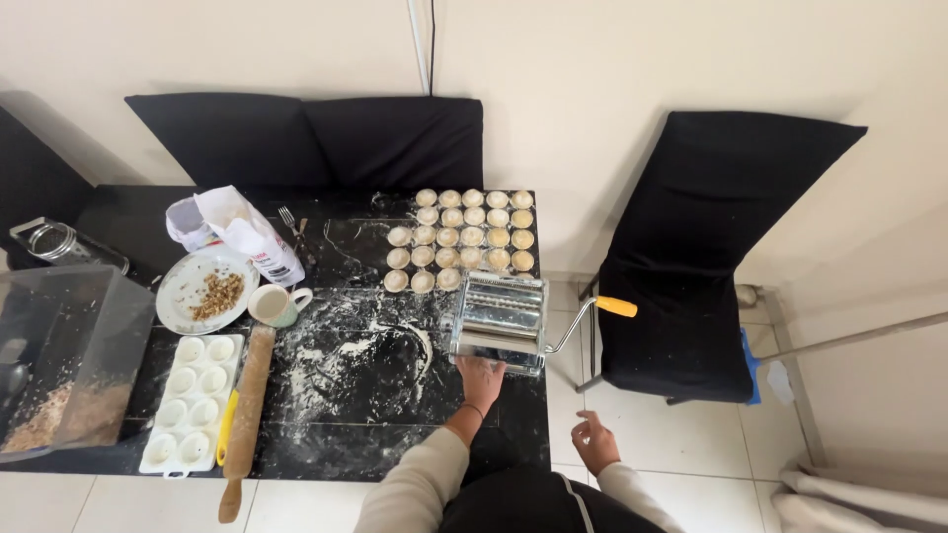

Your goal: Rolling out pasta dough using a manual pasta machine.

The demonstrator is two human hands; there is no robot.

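A shiny metal pasta machine [499, 319] stands at the right edge of a black table [326, 434], its crank with an orange handle [616, 307] sticking out to the right. My left hand [481, 378] rests flat against the machine's near base. My right hand [594, 442] hangs off the table's right side over the floor, fingers apart, holding nothing. Behind the machine lie several round dough pieces [460, 237] in rows. Flour [365, 355] is strewn over the table's middle.
At left are a white mould tray [193, 405], a wooden rolling pin [247, 415], a cup [274, 304], a plate of crumbs [202, 289], a flour bag [252, 235] and a clear bin [64, 365]. A black-covered chair [701, 266] stands to the right.
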